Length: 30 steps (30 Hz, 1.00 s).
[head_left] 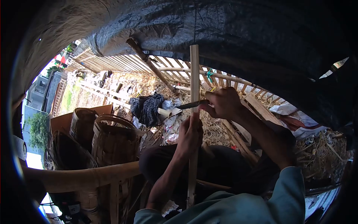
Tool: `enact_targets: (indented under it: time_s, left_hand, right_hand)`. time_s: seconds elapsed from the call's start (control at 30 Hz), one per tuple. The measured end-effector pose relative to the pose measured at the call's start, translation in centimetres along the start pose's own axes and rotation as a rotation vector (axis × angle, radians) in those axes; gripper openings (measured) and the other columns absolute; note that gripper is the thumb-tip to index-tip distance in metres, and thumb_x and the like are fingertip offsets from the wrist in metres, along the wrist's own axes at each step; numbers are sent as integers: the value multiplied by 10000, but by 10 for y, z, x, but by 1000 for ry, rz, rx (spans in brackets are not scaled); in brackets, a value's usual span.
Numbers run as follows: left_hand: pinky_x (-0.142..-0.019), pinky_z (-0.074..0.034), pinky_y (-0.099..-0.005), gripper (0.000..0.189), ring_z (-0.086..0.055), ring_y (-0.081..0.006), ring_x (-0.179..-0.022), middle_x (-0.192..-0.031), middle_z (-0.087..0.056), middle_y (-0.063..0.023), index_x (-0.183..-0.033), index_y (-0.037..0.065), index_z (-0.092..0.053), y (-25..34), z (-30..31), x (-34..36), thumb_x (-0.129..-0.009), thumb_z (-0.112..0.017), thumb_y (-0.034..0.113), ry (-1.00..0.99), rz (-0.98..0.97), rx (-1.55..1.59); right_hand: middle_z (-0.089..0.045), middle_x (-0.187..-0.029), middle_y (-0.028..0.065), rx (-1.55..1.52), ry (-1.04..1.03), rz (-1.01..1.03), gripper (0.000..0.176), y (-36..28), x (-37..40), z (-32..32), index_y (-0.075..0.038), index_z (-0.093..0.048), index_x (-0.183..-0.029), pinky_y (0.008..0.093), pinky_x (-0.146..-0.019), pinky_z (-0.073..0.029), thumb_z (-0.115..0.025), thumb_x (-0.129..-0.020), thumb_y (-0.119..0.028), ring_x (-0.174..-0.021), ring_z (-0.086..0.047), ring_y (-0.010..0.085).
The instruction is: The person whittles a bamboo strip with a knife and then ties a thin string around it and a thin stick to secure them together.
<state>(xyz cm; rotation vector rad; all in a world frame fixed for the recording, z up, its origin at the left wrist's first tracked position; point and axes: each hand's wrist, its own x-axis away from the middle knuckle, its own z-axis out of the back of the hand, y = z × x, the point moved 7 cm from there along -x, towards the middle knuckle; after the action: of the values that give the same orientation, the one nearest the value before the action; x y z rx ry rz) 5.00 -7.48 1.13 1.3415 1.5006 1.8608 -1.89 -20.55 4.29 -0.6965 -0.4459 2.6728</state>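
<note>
A long, pale bamboo strip [195,74] stands upright in front of my body, its lower end reaching down to my lap. My left hand [190,136] is closed around the strip below its middle. In my right hand [223,103] is the handle of a dark-bladed knife [188,106]. The blade points left and lies across the strip, just above my left hand. My right thumb is close to the strip's edge.
Woven bamboo baskets [113,140] stand at the left, behind a thick bamboo pole [89,177]. A slatted bamboo fence [123,63] runs beyond. Dark cloth [147,108], shavings and split bamboo [238,140] lie on the ground. Dark tarpaulin [253,33] hangs overhead.
</note>
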Motion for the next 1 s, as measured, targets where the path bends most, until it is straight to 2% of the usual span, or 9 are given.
enact_targets:
  time_s: [0.03, 0.17, 0.3, 0.43, 0.57, 0.7, 0.73, 0.9, 1.0]
  left_hand:
    - [-332, -259, -202, 413, -331, -26, -377, -509, -334, 68, -713, 127, -417, 5, 1, -1, -976, -404, 445, -15, 9, 17]
    - [-326, -224, -202, 402, -292, -20, -374, -509, -307, 78, -716, 147, -399, 4, -3, 2, -979, -386, 450, -11, 16, 48]
    - [-331, -230, -206, 405, -304, -33, -374, -515, -329, 67, -735, 132, -420, 1, -5, 6, -988, -356, 442, -36, 67, 150]
    - [-327, -233, -207, 424, -306, -37, -367, -513, -341, 59, -717, 125, -416, 4, -2, 2, -988, -351, 445, -64, 83, 128]
    - [-324, -229, -204, 421, -301, -35, -359, -503, -331, 68, -730, 127, -432, 1, -3, 3, -988, -347, 448, -36, 34, 103]
    - [-330, -238, -204, 404, -307, -41, -364, -508, -342, 63, -760, 131, -455, -2, -1, 4, -993, -340, 440, -40, 63, 167]
    - [-331, -243, -207, 403, -312, -45, -365, -510, -349, 59, -761, 130, -455, -2, 0, 4, -993, -339, 439, -41, 87, 176]
    - [-329, -225, -207, 414, -284, -27, -365, -503, -301, 82, -726, 134, -421, 2, 1, -3, -988, -357, 448, -37, 10, 97]
    - [-330, -210, -206, 415, -268, -25, -362, -497, -299, 80, -702, 146, -397, -4, 4, -2, -986, -360, 447, -40, 59, 155]
  right_hand:
    - [-547, -485, 72, -48, 82, -5, 448, -2, -1, -3, -84, -622, -693, 374, -453, -470, -559, -847, -500, -462, -596, 253]
    - [-529, -466, 76, -43, -19, -35, 494, -5, 3, -9, -78, -614, -706, 375, -443, -465, -522, -858, -540, -448, -587, 253]
    - [-538, -467, 100, -114, -135, 154, 602, -26, 16, -8, -73, -593, -668, 404, -469, -473, -429, -875, -614, -449, -591, 289]
    - [-535, -460, 94, -65, 111, 16, 561, 1, -4, -2, -82, -589, -664, 396, -457, -467, -459, -881, -582, -418, -578, 271]
    - [-534, -473, 66, 6, -25, -24, 520, -10, 0, -2, -78, -597, -714, 384, -482, -481, -487, -874, -560, -456, -589, 258]
    - [-524, -464, 62, -94, -99, 134, 548, -25, 11, -3, -71, -567, -673, 374, -470, -477, -468, -884, -567, -436, -578, 252]
    - [-522, -461, 58, -105, -173, 145, 546, -32, 15, -9, -77, -568, -665, 371, -455, -469, -470, -884, -568, -426, -572, 252]
    - [-539, -481, 68, 14, 64, 20, 462, -1, -8, -5, -82, -585, -705, 381, -452, -464, -544, -856, -516, -440, -581, 251]
    - [-546, -490, 76, 29, 1, -19, 460, -5, -5, -10, -65, -595, -732, 398, -484, -476, -530, -873, -499, -454, -582, 267]
